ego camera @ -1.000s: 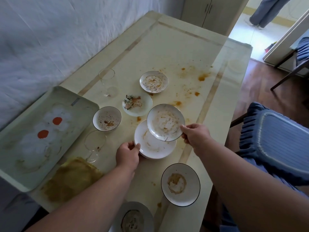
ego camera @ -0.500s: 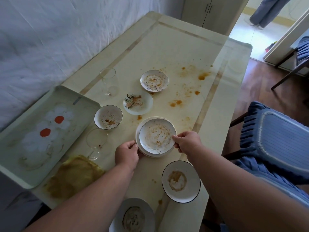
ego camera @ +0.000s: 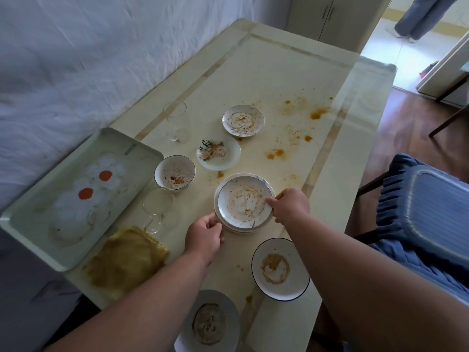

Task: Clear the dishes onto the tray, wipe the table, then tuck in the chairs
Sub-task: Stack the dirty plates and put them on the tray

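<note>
A small stack of dirty plates (ego camera: 243, 201) sits mid-table. My left hand (ego camera: 204, 236) grips the stack's near-left rim. My right hand (ego camera: 289, 204) pinches the right rim of the top plate. A pale green tray (ego camera: 45, 224) with a flower print lies at the left table edge. Other dirty dishes stand around: a bowl (ego camera: 175, 172), a plate with herb scraps (ego camera: 219, 153), a far plate (ego camera: 243, 120), a black-rimmed plate (ego camera: 279, 269) and a grey plate (ego camera: 210, 323) nearest me. Two glasses (ego camera: 158, 207) (ego camera: 176, 120) stand on the left side.
A yellow cloth (ego camera: 124, 260) lies beside the tray. Orange stains (ego camera: 317, 114) spot the cream table (ego camera: 266, 72). A blue-cushioned chair (ego camera: 426, 199) is pulled out on the right. A white wall runs along the left. A person's legs (ego camera: 421, 19) show in the far doorway.
My right hand lowered the lifted plate onto the plate under my left hand, making a stack. Both hands stay on its rims.
</note>
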A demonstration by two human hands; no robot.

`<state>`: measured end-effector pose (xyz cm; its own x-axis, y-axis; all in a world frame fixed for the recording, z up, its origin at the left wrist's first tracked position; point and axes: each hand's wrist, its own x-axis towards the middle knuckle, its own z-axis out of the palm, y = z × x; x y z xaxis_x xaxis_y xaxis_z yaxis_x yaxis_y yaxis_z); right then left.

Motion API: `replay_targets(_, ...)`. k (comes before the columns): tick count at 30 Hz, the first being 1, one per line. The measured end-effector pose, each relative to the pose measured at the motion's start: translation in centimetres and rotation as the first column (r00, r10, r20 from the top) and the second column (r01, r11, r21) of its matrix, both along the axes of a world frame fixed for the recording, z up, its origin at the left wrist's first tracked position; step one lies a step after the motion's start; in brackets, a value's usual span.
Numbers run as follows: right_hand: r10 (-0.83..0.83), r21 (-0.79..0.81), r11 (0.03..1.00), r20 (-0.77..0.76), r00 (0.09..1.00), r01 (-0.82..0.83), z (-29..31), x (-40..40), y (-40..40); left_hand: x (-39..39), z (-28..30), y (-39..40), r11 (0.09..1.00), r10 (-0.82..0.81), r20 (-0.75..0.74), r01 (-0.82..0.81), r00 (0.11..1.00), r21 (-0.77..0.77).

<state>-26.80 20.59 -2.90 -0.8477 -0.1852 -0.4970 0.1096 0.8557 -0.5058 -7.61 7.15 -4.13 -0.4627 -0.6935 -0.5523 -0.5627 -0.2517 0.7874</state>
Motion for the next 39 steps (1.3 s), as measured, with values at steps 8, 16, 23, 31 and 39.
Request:
replay_targets(8,0.088,0.117,0.99,-0.063,0.994,-0.08,-0.5,0.1,-0.2,1.8,1.9,0.9,0.999,-0.032,0.02,0.032,0.999,-0.029)
replay_targets(16,0.02,0.009,1.0,-0.092,0.996,-0.02,3.1,-2.1,-0.5,-1.3,8.7,-1.4,0.955,-0.195,-0.018,0.185,0.981,-0.232)
replay_targets(23,-0.218,-0.218,0.956,-0.09,0.972,0.195,5.4,-6.2,-5.1,-9.9,14.6,-13.5,0.792,-0.342,-0.017,0.278,0.94,-0.544)
replay_targets(31,-0.495,-0.339,0.785,0.16,0.854,0.518,1.4,-12.0,-11.4,-17.1,8.1,-22.8,0.46,-0.573,0.544,0.79,0.613,-0.405)
replay_targets(39,-0.625,-0.31,0.653,0.295,0.723,0.691,-2.0,-15.2,-16.5,-21.1,1.5,-23.9,0.32,-0.517,0.734,0.895,0.441,-0.312)
